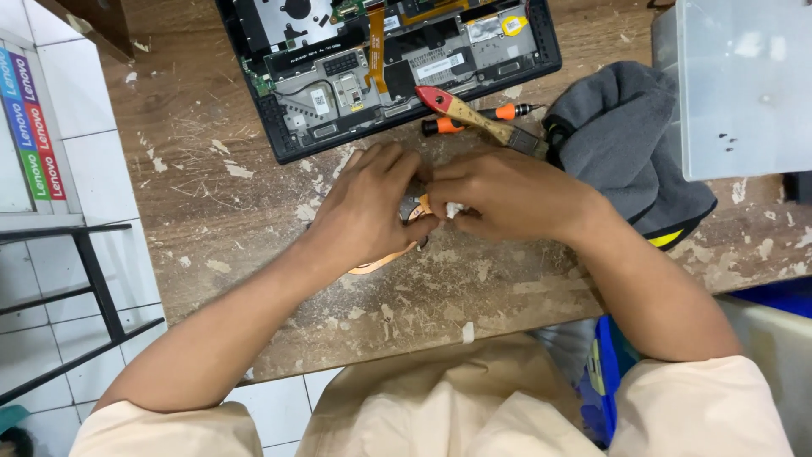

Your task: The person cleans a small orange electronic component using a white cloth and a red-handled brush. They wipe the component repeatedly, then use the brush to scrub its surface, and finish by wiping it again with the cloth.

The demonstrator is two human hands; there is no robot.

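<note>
A copper heat pipe [382,260] with a small metal plate at its end is pinched between both hands over the worn wooden workbench [220,211]. The left hand [365,207] is closed around the plate end, while the right hand [507,196] is closed on a small white wad [454,209] pressed against it. Just beyond the grip lie a red-handled brush [474,117] and an orange screwdriver [474,118]; farther beyond, an opened laptop [389,63]. A grey cloth [626,135] is seen to its right.

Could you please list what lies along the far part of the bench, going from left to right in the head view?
Opened laptop base → red-handled brush → grey cloth → translucent plastic box.
</note>
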